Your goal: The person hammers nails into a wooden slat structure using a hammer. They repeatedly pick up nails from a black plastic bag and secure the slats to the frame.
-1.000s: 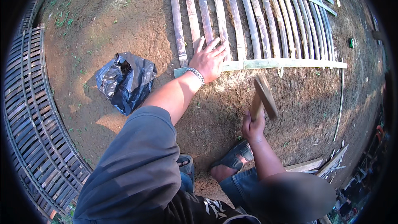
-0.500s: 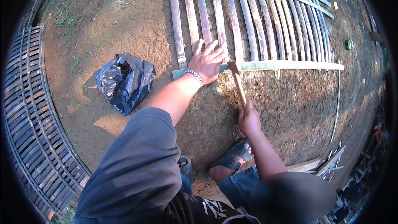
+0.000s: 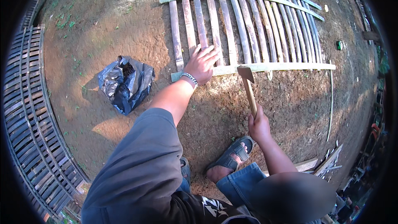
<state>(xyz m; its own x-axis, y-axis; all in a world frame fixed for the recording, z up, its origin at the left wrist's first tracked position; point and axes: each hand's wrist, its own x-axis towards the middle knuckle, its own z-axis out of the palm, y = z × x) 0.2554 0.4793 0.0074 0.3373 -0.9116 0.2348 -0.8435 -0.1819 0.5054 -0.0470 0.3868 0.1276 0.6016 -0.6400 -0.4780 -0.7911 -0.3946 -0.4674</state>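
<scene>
A panel of bamboo slats [image 3: 227, 29] lies on the ground in front of me, with pale green cross strips [image 3: 286, 66] over the slats. My left hand [image 3: 200, 65], a chain bracelet at its wrist, rests flat with fingers stretched out over the slats and the nearest cross strip, toward its left end. In my right hand [image 3: 260, 127] is the wooden handle of a small hatchet [image 3: 250, 93]. Its flat metal head is at the near edge of that strip, to the right of my left hand; whether it touches the strip, I cannot tell.
A crumpled black plastic bag [image 3: 141, 85] sits on the bare soil to the left. Beyond it, a long slatted bamboo panel [image 3: 31, 112] runs along the left side. Wooden pieces [image 3: 327, 161] lie at the lower right, near my sandalled foot [image 3: 234, 157]. A thin stick [image 3: 331, 108] lies farther right.
The hatchet and my right hand have shifted right and slightly down, and the hatchet's head has turned to show its flat side. My left hand stays on the slats.
</scene>
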